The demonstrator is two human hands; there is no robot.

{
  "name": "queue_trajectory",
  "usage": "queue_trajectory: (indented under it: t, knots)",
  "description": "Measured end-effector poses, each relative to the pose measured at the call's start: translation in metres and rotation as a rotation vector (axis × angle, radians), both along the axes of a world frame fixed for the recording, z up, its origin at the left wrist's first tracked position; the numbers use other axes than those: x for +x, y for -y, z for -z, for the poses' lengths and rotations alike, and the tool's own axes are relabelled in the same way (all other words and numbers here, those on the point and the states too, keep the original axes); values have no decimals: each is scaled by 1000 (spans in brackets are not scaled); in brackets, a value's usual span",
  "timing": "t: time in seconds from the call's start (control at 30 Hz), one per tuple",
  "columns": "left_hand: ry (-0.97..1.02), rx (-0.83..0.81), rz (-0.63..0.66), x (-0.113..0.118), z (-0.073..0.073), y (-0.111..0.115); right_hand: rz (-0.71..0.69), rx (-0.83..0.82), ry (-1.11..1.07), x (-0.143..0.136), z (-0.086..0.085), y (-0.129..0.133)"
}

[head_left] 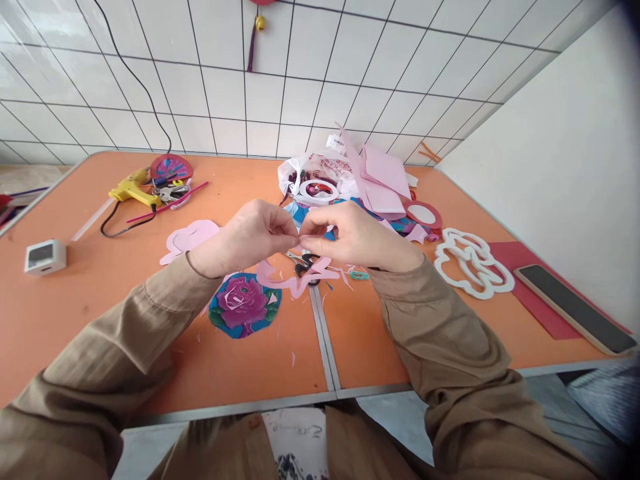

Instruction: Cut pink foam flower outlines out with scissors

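Observation:
My left hand [253,232] and my right hand [345,233] meet over the middle of the table, both closed in a pinch with fingertips touching. Whatever lies between the fingertips is too small or hidden to make out. Just below them is a wavy pink cut-out strip [299,283]; whether it lies on the table or hangs from the fingers, I cannot tell. Black-handled scissors [303,268] lie under the hands, partly covered. Nearer to me on the left is a round blue cloth piece with a rose [243,303]. Pink cloud-shaped pieces [193,235] lie beside my left wrist.
Left stand a yellow glue gun [134,189] with its cord and a small white box [46,257]. Behind the hands sit a plastic bag [327,167] and folded pink sheets [383,177]. At right are white cloud-shaped frames [473,263] and a phone [575,308] on red sheet.

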State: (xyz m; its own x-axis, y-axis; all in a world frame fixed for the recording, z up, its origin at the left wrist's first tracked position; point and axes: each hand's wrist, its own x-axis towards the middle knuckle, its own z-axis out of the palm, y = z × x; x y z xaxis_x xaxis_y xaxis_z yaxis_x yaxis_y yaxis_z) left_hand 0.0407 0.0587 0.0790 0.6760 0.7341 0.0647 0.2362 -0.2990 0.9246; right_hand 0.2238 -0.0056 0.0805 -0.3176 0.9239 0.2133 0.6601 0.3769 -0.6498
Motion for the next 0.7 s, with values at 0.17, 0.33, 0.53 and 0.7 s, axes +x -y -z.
queue_trajectory:
  t: [0.17,0.33,0.53,0.7]
  knots:
    - [108,-187,-22,-2,3,-3,94,-7,-216,-1,-3,-2]
    - [100,-230,61,-3,2,-3,134,-64,-249,-2,-1,-1]
    - [35,-161,79,-4,-2,0,109,-41,-173,-4,-1,-1]
    - [-24,-133,99,-5,1,-4,112,-45,-142,-9,5,-3]
